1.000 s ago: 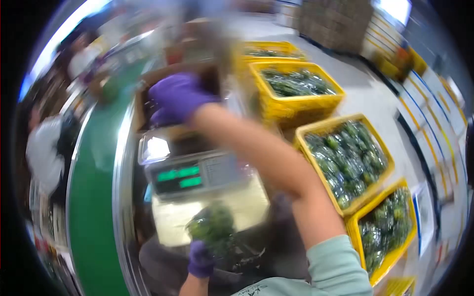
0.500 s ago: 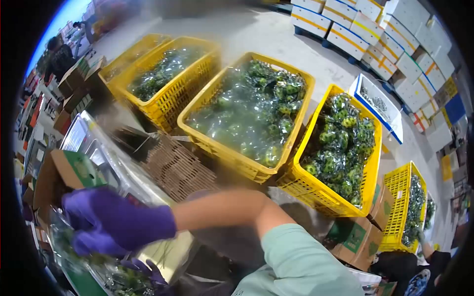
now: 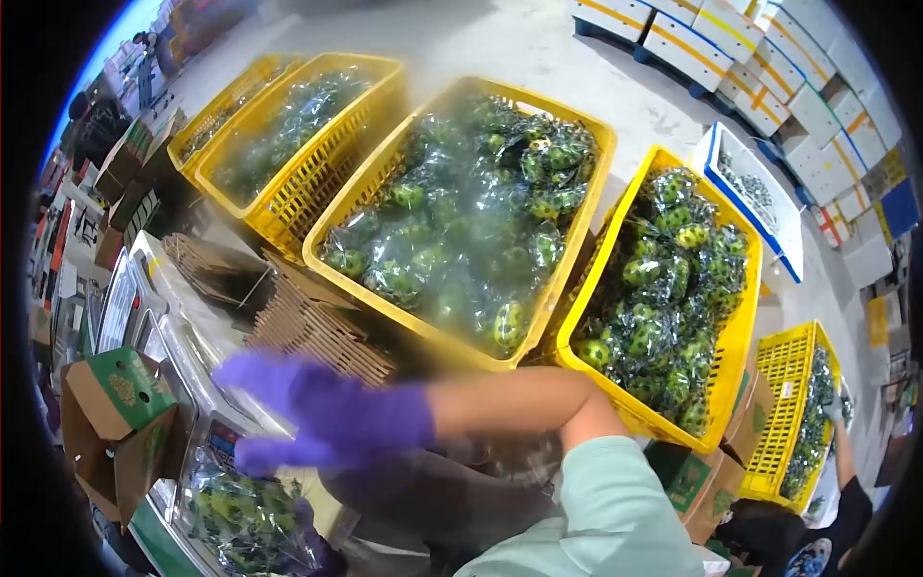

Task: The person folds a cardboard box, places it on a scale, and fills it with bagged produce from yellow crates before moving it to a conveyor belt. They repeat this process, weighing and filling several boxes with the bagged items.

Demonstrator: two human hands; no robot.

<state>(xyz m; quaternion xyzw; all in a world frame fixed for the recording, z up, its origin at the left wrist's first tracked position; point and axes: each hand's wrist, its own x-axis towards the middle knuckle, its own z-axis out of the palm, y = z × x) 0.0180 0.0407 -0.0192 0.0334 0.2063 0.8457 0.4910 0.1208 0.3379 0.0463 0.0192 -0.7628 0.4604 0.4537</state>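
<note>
My right hand (image 3: 327, 413), in a purple glove and blurred by motion, reaches left above the bench with its thumb and fingers apart and nothing between them. Below it is a clear plastic bag of dark-speckled green produce (image 3: 245, 514). At the right edge of that bag my left hand (image 3: 315, 543), also purple-gloved, is closed against the plastic, most of it hidden by the bag and the frame's lower edge. Left of the bag stands an open cardboard box (image 3: 101, 447) with a green printed flap (image 3: 130, 385).
Large yellow crates (image 3: 317, 236) of bagged green produce stand across the floor. Flattened cardboard (image 3: 322, 332) is stacked beside the bench. A scale display (image 3: 223, 438) shows behind the bag. White foam boxes (image 3: 687, 53) are piled at top right. A co-worker's hand (image 3: 834, 409) reaches into a yellow crate (image 3: 774, 413).
My right hand has moved right, away from the box and bag, and its fingers have spread. The bag shows more fully beside my left hand. The view has shifted.
</note>
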